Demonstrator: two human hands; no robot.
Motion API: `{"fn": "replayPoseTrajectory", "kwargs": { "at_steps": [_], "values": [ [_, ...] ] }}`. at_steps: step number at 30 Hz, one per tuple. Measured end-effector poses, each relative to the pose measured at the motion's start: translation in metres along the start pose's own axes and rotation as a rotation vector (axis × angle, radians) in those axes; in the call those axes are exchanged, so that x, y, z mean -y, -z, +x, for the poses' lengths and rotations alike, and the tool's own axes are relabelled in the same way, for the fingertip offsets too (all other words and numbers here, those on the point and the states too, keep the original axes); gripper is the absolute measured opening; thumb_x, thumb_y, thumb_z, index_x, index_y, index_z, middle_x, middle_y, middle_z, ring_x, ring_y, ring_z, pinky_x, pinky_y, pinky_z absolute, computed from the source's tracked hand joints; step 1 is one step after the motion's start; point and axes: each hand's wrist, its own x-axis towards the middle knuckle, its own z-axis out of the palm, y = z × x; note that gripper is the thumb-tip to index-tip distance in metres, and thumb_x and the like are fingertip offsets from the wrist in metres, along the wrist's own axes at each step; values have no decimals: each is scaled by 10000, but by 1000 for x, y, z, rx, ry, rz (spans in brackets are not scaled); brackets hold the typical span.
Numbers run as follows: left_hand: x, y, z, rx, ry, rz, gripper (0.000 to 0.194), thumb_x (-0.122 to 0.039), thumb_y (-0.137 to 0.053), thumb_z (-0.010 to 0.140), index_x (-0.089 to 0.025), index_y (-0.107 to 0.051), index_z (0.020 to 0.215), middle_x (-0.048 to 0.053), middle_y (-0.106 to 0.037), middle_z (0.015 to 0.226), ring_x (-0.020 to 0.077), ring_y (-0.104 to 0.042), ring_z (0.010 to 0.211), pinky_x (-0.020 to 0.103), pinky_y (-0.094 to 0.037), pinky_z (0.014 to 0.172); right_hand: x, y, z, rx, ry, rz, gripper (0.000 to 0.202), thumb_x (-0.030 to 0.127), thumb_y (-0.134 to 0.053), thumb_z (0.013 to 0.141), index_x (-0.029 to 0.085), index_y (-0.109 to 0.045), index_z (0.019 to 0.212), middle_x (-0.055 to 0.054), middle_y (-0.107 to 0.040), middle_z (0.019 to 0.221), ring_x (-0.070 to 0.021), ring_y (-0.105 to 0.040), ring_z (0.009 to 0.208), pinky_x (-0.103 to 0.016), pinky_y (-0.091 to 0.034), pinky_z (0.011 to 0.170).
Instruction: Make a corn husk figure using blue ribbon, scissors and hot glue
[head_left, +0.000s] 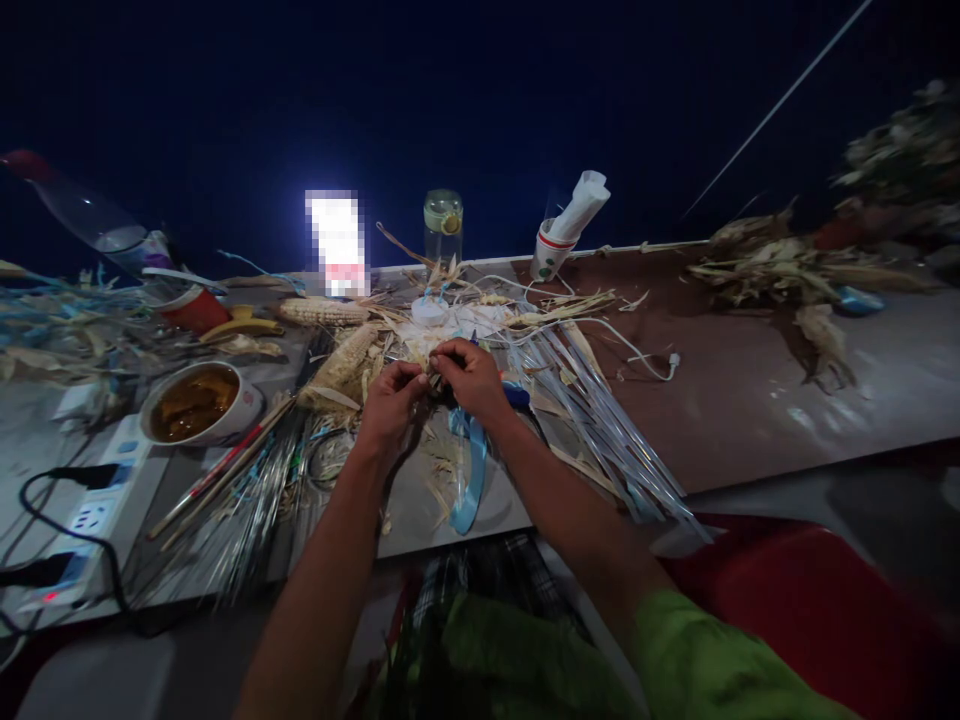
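Note:
Close together over the middle of the table, my left hand [391, 397] and my right hand [469, 374] both have their fingers pinched. Between the fingertips is something small and pale that I cannot make out. A blue ribbon [475, 475] hangs down just below my right hand. Dried husk strips [450, 285] and a white round lid [429, 312] lie beyond the hands. Left of my left hand are two corn cobs [322, 312]. To the right of my right hand lies a bundle of clear tubes [592, 410].
At the left stand a bowl of brown liquid [196, 405], a power strip [94, 515] with cables and a tilted bottle [90, 215]. Behind are a lit screen [336, 240], a jar [443, 225] and a paper cup [553, 250]. Dried husks [780, 270] lie at right.

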Motion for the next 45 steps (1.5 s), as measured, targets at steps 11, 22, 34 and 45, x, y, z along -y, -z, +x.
{"fn": "replayPoseTrajectory", "kwargs": {
  "at_steps": [11, 22, 34, 45],
  "values": [
    [0, 1, 0, 2, -265, 330, 110, -194, -700, 640, -167, -632, 722, -16, -591, 671, 93, -513, 633, 216, -400, 631, 5, 7, 7, 162, -434, 475, 332, 407, -729, 540, 161, -523, 625, 75, -473, 510, -26, -374, 428, -183, -314, 444],
    [3, 1, 1, -40, -245, 305, 114, -198, -686, 644, -169, -612, 725, -13, -571, 673, 100, -491, 622, 214, -386, 604, 9, 6, 5, 122, -421, 419, 348, 420, -739, 533, 146, -544, 624, 74, -493, 507, -19, -384, 418, -175, -291, 431],
    [2, -1, -3, -123, -395, 457, 107, -137, -684, 639, -184, -632, 720, 15, -628, 790, 147, -563, 780, 278, -424, 768, -1, 5, 4, 72, -288, 188, 280, 428, -641, 652, 171, -538, 614, 69, -462, 501, -46, -385, 432, -197, -281, 444],
    [2, 0, -3, -101, -439, 455, 79, -149, -652, 680, -181, -588, 713, 19, -627, 797, 145, -576, 789, 289, -429, 784, 5, 6, 3, 77, -276, 207, 304, 446, -661, 639, 165, -548, 618, 63, -483, 508, -39, -390, 433, -188, -301, 447]
  ]
}}
